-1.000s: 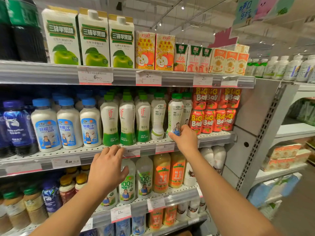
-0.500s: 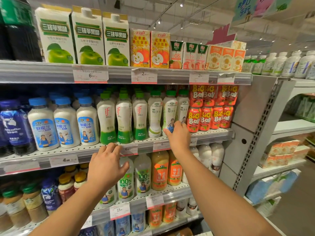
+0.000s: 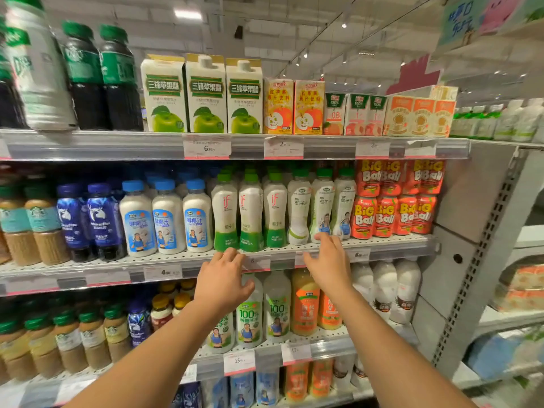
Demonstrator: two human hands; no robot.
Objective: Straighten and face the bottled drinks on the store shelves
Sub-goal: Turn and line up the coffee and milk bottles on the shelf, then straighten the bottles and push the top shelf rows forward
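Two hands open, gripping nothing: my right hand [image 3: 328, 262] fingertips at coconut bottle [image 3: 322, 209] base, middle shelf [image 3: 382, 242] front edge; left hand [image 3: 222, 279] hovers below. Risk: careless nudge topples neighbours.

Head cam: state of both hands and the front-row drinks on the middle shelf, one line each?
left hand: open, empty, at the shelf edge
right hand: open, fingertips at base of a green-cap bottle
blue-cap bottles: upright, labels forward
if bottles: upright, labels forward
Big Ball cans: stacked two high, upright
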